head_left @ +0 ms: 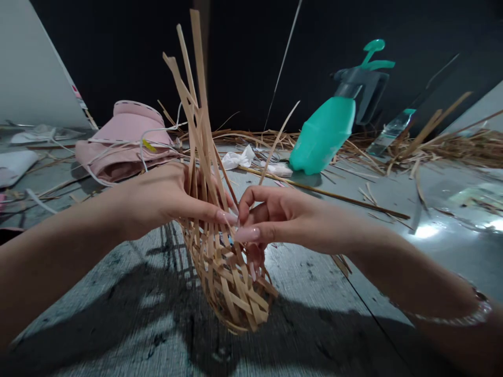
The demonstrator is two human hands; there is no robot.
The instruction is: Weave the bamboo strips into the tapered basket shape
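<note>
A partly woven basket of pale flat strips [228, 283] is held tilted just above the grey table [157, 324], its woven end low and its loose strips standing up. Around the bundle of upright strips wraps my left hand [184, 196], closed, with the thumb pressed across the front. My right hand [271, 220] pinches a strip between thumb and forefinger at the right side of the weave. The two thumb tips nearly meet. Some of the fingers of both hands are hidden behind the strips.
A green spray bottle [324, 133] stands tilted at the back right, with a clear bottle [393, 131] farther right. A pink sun visor [129, 136] with a white cable lies at the left. Loose strips [463, 146] and crumpled white tissue [238, 157] lie along the dark wall.
</note>
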